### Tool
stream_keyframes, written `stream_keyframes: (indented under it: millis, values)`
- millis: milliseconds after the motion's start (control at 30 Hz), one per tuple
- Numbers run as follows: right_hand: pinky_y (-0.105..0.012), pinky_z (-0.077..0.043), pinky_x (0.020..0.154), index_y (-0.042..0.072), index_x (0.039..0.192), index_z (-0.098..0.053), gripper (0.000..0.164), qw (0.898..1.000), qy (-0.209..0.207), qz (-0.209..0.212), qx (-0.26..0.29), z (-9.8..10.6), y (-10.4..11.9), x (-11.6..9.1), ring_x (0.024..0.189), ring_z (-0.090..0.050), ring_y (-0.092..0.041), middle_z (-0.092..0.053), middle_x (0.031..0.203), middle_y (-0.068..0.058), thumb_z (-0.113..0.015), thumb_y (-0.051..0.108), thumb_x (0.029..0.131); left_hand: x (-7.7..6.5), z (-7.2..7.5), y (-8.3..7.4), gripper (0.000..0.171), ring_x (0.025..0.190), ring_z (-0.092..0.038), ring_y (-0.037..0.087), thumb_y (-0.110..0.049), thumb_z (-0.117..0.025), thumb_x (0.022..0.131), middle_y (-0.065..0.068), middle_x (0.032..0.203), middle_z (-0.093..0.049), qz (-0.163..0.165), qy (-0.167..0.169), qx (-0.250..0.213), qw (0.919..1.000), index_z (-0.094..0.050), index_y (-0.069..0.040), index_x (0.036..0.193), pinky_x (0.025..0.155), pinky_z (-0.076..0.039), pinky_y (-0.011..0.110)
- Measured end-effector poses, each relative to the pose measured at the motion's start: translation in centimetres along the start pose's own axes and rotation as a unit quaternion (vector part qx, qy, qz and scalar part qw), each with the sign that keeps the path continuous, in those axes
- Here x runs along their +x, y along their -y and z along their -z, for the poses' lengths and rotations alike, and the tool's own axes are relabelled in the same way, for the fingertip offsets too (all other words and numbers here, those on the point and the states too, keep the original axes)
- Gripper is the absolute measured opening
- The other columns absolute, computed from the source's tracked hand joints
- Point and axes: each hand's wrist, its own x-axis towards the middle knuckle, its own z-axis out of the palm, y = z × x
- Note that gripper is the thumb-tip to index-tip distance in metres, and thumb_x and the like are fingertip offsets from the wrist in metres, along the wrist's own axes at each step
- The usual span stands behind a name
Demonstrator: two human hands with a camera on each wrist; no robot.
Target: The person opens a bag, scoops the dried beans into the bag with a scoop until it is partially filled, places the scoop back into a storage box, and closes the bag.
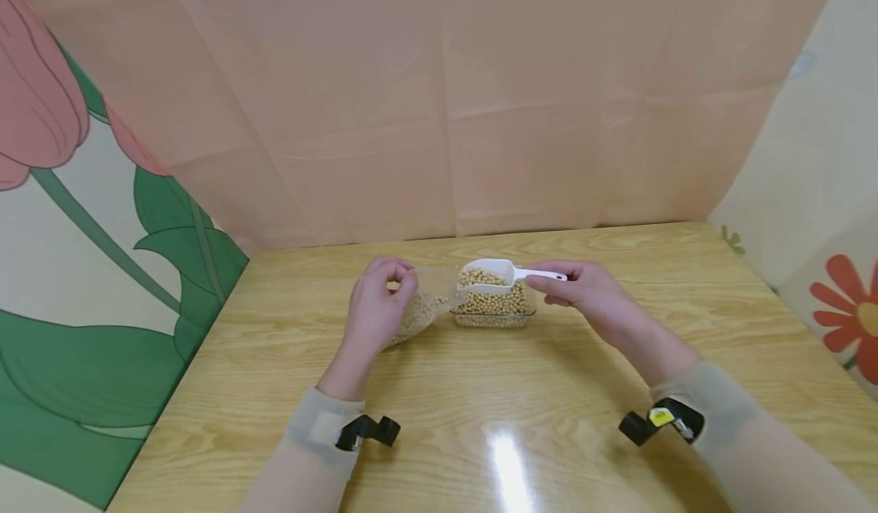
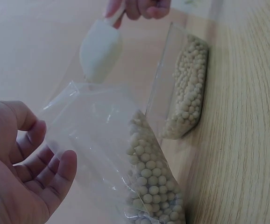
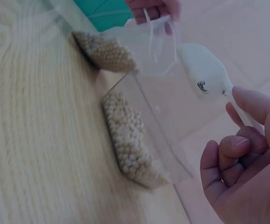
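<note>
My right hand (image 1: 583, 292) grips the handle of a white scoop (image 1: 511, 270), which carries a heap of pale round beans (image 1: 480, 277) in the head view. The scoop is held above a clear rectangular container (image 1: 492, 321) partly filled with the same beans. My left hand (image 1: 380, 299) pinches the upper edge of a clear plastic bag (image 2: 93, 121). Beans (image 2: 156, 186) fill the bag's lower part, which slumps on the table left of the container. In the left wrist view the scoop's tip is close to the bag's open mouth.
A wood-grain table (image 1: 439, 414) lies under everything. Behind it hangs a pinkish sheet (image 1: 439, 117). Walls with painted flowers stand at the left (image 1: 82, 269) and right. Each forearm wears a black wrist mount (image 1: 661, 420).
</note>
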Motion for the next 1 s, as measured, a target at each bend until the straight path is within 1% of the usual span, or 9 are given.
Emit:
stream_keyframes:
  millis: [100, 200, 367, 433, 533, 633, 733, 833, 1000]
  values:
    - [-0.036, -0.052, 0.106, 0.006, 0.142, -0.073, 0.056, 1.0, 0.008, 0.007, 0.0, -0.3, 0.7, 0.0, 0.131, -0.061, -0.03, -0.066, 0.149, -0.008, -0.081, 0.044, 0.101, 0.0, 0.0, 0.0, 0.026, 0.114, -0.069, 0.026, -0.011, -0.066, 0.103, 0.006, 0.12, -0.073, -0.001, 0.001, -0.001, 1.0, -0.064, -0.011, 0.077, 0.088, -0.062, 0.045]
    - [-0.036, -0.054, 0.104, 0.006, 0.139, -0.075, 0.053, 1.0, 0.01, 0.012, -0.005, -0.7, 1.2, 0.1, 0.127, -0.063, -0.028, -0.069, 0.144, -0.008, -0.082, 0.041, 0.101, 0.0, -0.1, 0.0, 0.025, 0.114, -0.069, 0.026, -0.011, -0.067, 0.102, 0.006, 0.12, -0.072, 0.001, 0.001, -0.002, 1.0, -0.064, -0.011, 0.077, 0.088, -0.062, 0.044]
    - [-0.044, -0.051, 0.106, 0.007, 0.137, -0.076, 0.053, 1.0, 0.017, 0.008, -0.024, -1.4, 1.9, 0.2, 0.124, -0.065, -0.034, -0.071, 0.14, -0.008, -0.083, 0.043, 0.099, -0.1, -0.2, 0.2, 0.025, 0.114, -0.069, 0.026, -0.011, -0.067, 0.102, 0.006, 0.121, -0.072, 0.004, 0.004, -0.001, 1.0, -0.065, -0.012, 0.077, 0.088, -0.062, 0.044]
    - [-0.046, -0.05, 0.105, 0.009, 0.138, -0.076, 0.054, 0.999, 0.02, 0.009, -0.037, -1.7, 2.2, 0.4, 0.123, -0.064, -0.035, -0.071, 0.137, -0.008, -0.083, 0.045, 0.099, -0.1, -0.2, 0.2, 0.025, 0.114, -0.069, 0.026, -0.012, -0.067, 0.102, 0.006, 0.121, -0.072, 0.004, 0.006, 0.001, 1.0, -0.064, -0.012, 0.077, 0.088, -0.062, 0.044]
    - [-0.044, -0.05, 0.096, 0.011, 0.137, -0.078, 0.054, 0.998, 0.016, 0.015, -0.066, -2.1, 2.7, 0.5, 0.112, -0.062, -0.032, -0.07, 0.129, -0.01, -0.084, 0.048, 0.097, -0.2, -0.3, 0.3, 0.026, 0.114, -0.069, 0.026, -0.011, -0.066, 0.102, 0.006, 0.121, -0.072, 0.003, 0.007, 0.001, 1.0, -0.064, -0.012, 0.077, 0.088, -0.063, 0.044]
    - [-0.04, -0.047, 0.085, 0.014, 0.135, -0.079, 0.054, 0.995, 0.01, 0.022, -0.097, -2.6, 3.4, 0.7, 0.101, -0.056, -0.028, -0.067, 0.121, -0.011, -0.085, 0.05, 0.096, -0.2, -0.3, 0.2, 0.026, 0.113, -0.069, 0.026, -0.01, -0.066, 0.102, 0.007, 0.12, -0.072, 0.002, 0.006, 0.0, 1.0, -0.064, -0.011, 0.076, 0.087, -0.063, 0.044]
    - [-0.037, -0.046, 0.077, 0.016, 0.131, -0.081, 0.05, 0.99, 0.003, 0.034, -0.133, -2.9, 4.0, 0.8, 0.092, -0.052, -0.025, -0.067, 0.114, -0.008, -0.084, 0.052, 0.096, -0.1, -0.3, 0.1, 0.026, 0.114, -0.069, 0.026, -0.01, -0.066, 0.102, 0.006, 0.12, -0.072, 0.003, 0.005, 0.001, 1.0, -0.064, -0.011, 0.076, 0.087, -0.063, 0.043]
    - [-0.034, -0.044, 0.068, 0.016, 0.126, -0.082, 0.045, 0.985, -0.002, 0.053, -0.163, -3.3, 4.7, 0.8, 0.082, -0.052, -0.023, -0.068, 0.099, -0.007, -0.084, 0.049, 0.096, -0.1, -0.3, 0.0, 0.027, 0.114, -0.069, 0.026, -0.01, -0.066, 0.102, 0.006, 0.12, -0.072, 0.004, 0.005, 0.004, 1.0, -0.064, -0.012, 0.076, 0.087, -0.063, 0.043]
    - [-0.031, -0.04, 0.059, 0.013, 0.123, -0.083, 0.04, 0.978, -0.005, 0.076, -0.196, -3.8, 5.7, 0.7, 0.07, -0.049, -0.019, -0.067, 0.085, -0.004, -0.084, 0.044, 0.097, 0.0, -0.3, 0.1, 0.026, 0.114, -0.069, 0.026, -0.01, -0.067, 0.102, 0.006, 0.12, -0.072, 0.006, 0.003, 0.005, 1.0, -0.064, -0.012, 0.076, 0.087, -0.063, 0.044]
